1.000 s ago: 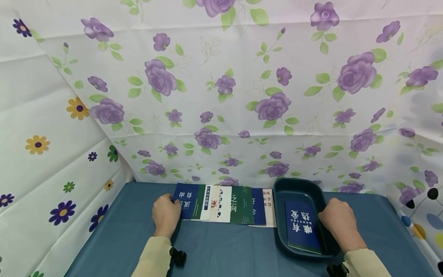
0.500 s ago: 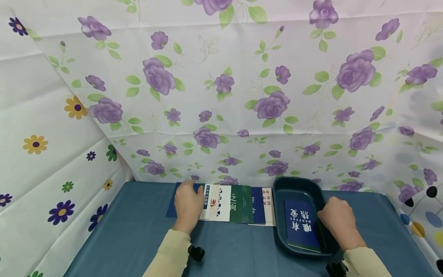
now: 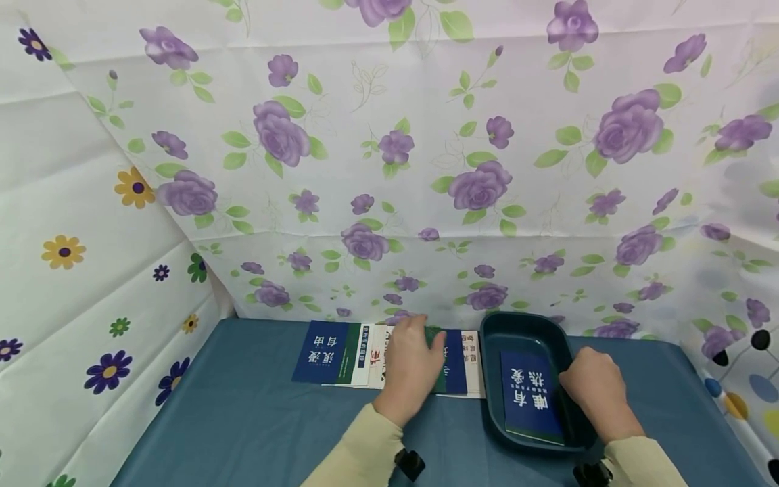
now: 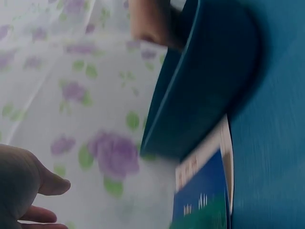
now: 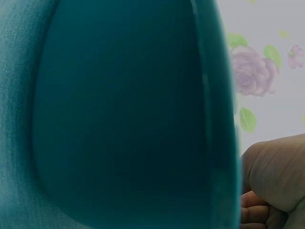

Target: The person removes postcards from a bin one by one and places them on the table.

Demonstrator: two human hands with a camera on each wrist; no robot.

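A row of overlapping books lies along the back of the table, from a dark blue book (image 3: 322, 355) at its left end to a cream book (image 3: 473, 365) beside the tray. My left hand (image 3: 410, 368) is above the middle of this row, fingers extended, hiding much of a green book; in the left wrist view, nothing is in that hand (image 4: 24, 191). My right hand (image 3: 596, 389) grips the right rim of a dark teal tray (image 3: 528, 337), its fingers curled at the edge. Inside the tray lies another blue book (image 3: 531, 406) with white characters.
A blue cloth (image 3: 231, 406) covers the table. Behind it rises a floral curtain (image 3: 365, 182), close to the books and the tray. Another flowered sheet (image 3: 67, 304) bounds the left side. Black wrist cameras (image 3: 410, 465) are on both wrists.
My left hand has travelled right along the row from its left end to the middle. The leftmost blue book shifted slightly left and is uncovered again. My right hand and the tray stay put.
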